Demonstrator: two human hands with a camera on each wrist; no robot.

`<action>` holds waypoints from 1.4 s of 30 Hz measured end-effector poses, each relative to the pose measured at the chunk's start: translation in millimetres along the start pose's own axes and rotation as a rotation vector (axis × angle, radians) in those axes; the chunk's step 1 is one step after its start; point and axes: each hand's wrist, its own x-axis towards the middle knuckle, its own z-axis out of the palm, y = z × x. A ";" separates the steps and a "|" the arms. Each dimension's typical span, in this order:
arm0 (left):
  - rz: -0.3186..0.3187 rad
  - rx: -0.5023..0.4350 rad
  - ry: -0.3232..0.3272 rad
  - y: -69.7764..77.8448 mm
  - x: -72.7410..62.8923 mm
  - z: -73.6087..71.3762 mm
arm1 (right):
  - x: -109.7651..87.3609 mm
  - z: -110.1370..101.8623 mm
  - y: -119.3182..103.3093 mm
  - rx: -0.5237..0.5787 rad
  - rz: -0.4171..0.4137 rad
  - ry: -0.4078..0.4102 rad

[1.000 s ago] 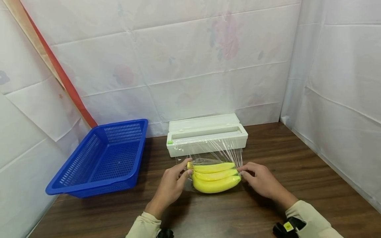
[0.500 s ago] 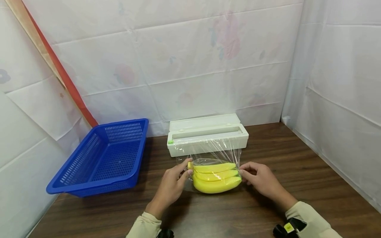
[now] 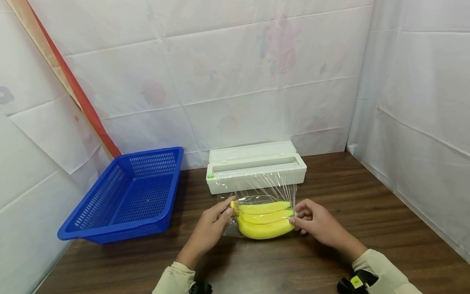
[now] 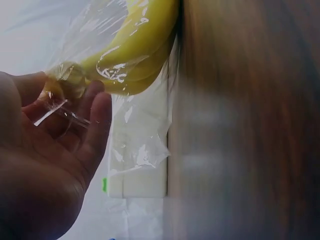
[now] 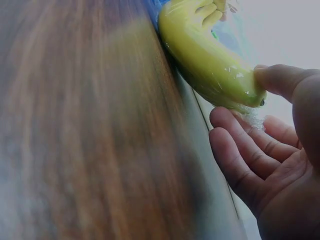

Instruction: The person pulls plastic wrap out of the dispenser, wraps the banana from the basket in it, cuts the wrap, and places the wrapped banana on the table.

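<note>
A bunch of three yellow bananas (image 3: pixel 262 232) lies on its side under clear cling film (image 3: pixel 286 191), stem end to the left. The film runs back to a white cling film dispenser box (image 3: pixel 216 186), whose lid stands up behind. My left hand (image 3: pixel 208 228) holds the wrapped stem end between thumb and fingers; in the left wrist view the film bunches shiny round the stem (image 4: pixel 70 80). My right hand (image 3: pixel 321 224) grips the banana tips, thumb on top of the front banana (image 5: pixel 215 65), fingers beneath, with crumpled film at the tip.
A blue perforated plastic basket (image 3: pixel 125 232) stands at the left of the brown wooden table (image 3: pixel 264 269). A small green piece (image 3: pixel 210 176) sits at the box's left end. White printed sheets (image 3: pixel 220 81) hang behind and on both sides.
My right hand has shifted from pinching the film edge beside the bananas to gripping their tips, its thumb now on the front one. The left hand has moved slightly left at the stem.
</note>
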 end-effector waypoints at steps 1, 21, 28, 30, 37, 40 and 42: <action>0.003 -0.014 0.002 -1.5 0.1 -0.4 | -0.1 -0.1 0.0 0.003 -0.002 -0.002; -0.053 -0.183 0.141 -0.6 1.0 -2.9 | -0.3 -2.6 0.4 -0.005 0.004 -0.003; 0.015 -0.091 0.242 -1.1 3.3 0.0 | -0.1 -2.6 1.4 -0.011 0.005 -0.005; 0.012 -0.089 0.267 -0.9 3.8 1.1 | -0.1 -2.5 1.4 -0.018 0.004 -0.002; -0.068 -0.191 0.306 4.2 3.9 4.1 | -0.1 -2.3 0.9 -0.023 0.001 0.000; -0.134 -0.279 0.307 7.5 4.3 6.0 | -0.3 -2.4 0.6 -0.020 0.000 -0.003; -0.165 -0.333 0.319 9.0 4.8 7.5 | -0.4 -2.4 0.5 -0.018 -0.001 -0.007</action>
